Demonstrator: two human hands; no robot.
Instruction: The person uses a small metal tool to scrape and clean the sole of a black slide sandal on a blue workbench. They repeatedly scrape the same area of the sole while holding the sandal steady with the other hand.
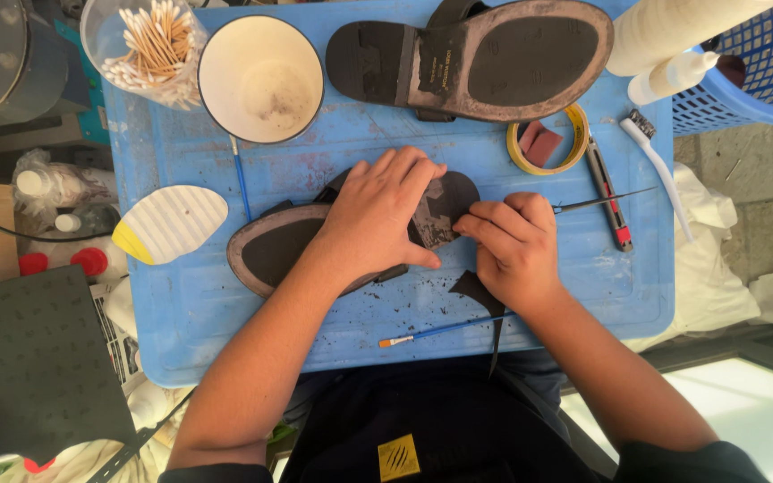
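Note:
A black sandal (270, 250) lies sole up on the blue plastic lid (583, 286) in front of me. My left hand (378, 215) presses flat on its middle. My right hand (512, 246) pinches a worn black rubber heel piece (445, 201) at the sandal's heel end. A thin dark blade or rod (606, 200) sticks out to the right from my right hand's fingers. A loose black rubber scrap (476, 288) lies under my right wrist. The second sandal (485, 58) rests sole up at the far side of the lid.
Around the lid: a white cup (261, 76), a jar of cotton swabs (149, 45), a yellow tape roll (547, 139), a red utility knife (608, 192), a white brush (659, 170), two thin blue paintbrushes (431, 333), a white ribbed insole piece (172, 224), glue bottles and a blue basket (753, 80).

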